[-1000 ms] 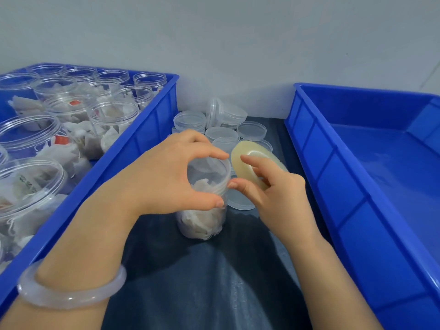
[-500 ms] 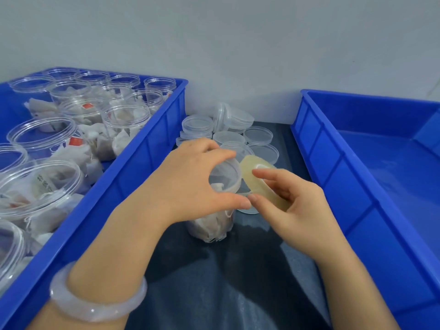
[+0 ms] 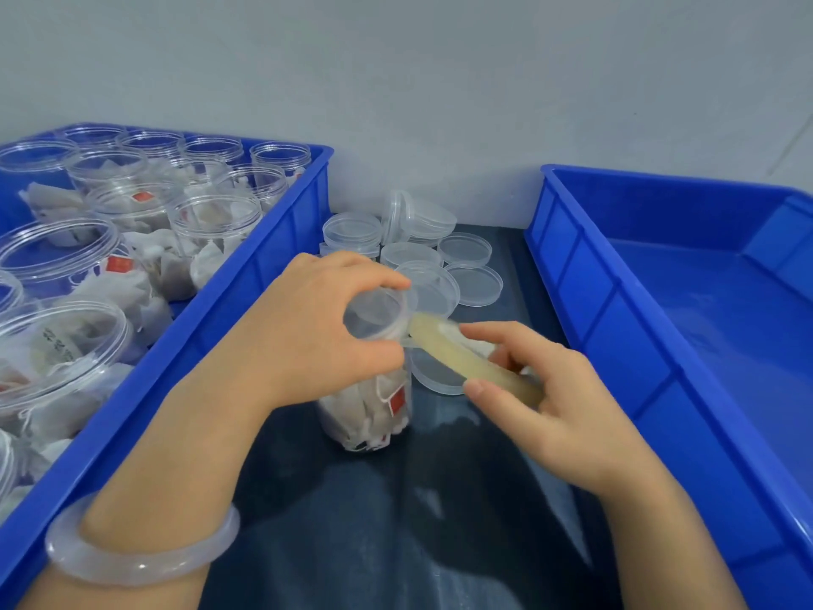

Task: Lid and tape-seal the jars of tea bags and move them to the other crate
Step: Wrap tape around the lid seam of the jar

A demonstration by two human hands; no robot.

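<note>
Head view showed the tape-sealing step: the left hand [image 3: 308, 328] had its grip curled round the lid [image 3: 374, 312] of the jar [image 3: 369, 411] on the bench [image 3: 396, 521], and the right hand [image 3: 554, 407] pinched the tape roll [image 3: 466, 356] just beside that grip, so the next move probably called for winding tape round the lid seam.

Table covering [image 3: 396, 521], dark blue-grey, glossy in patches: beneath and between the left hand [image 3: 308, 336] and right hand [image 3: 558, 416]. Bangle [image 3: 132, 570], pale, translucent: on the wrist behind the left hand. Wall [image 3: 440, 81], plain grey: beyond both hands.
</note>
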